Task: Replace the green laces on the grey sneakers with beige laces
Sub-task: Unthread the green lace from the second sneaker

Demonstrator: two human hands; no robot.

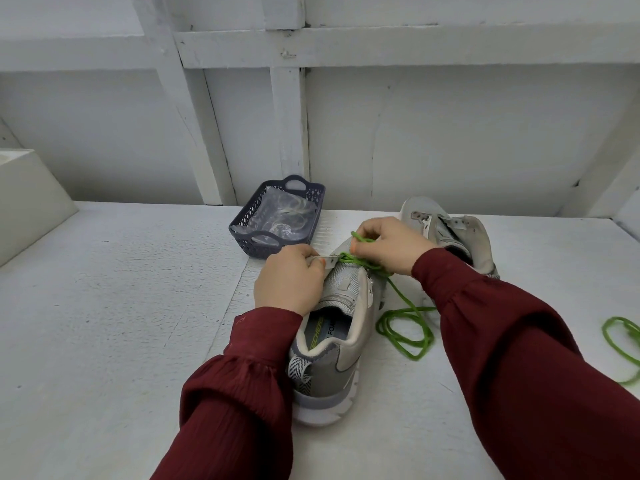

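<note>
Hands are set close together: the left hand (289, 282) is clamped on the eyelet edge of the near sneaker (341, 348), and the green lace (405, 327) is pinched by the right hand (388, 245). Slack lace is looped on the table (104, 306) right of the shoe.

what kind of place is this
Likely a plain workbench in a shed or utility room, hard to say exactly: rough white-painted table, white panelled wall with wooden framing behind it, small plastic basket.
</note>
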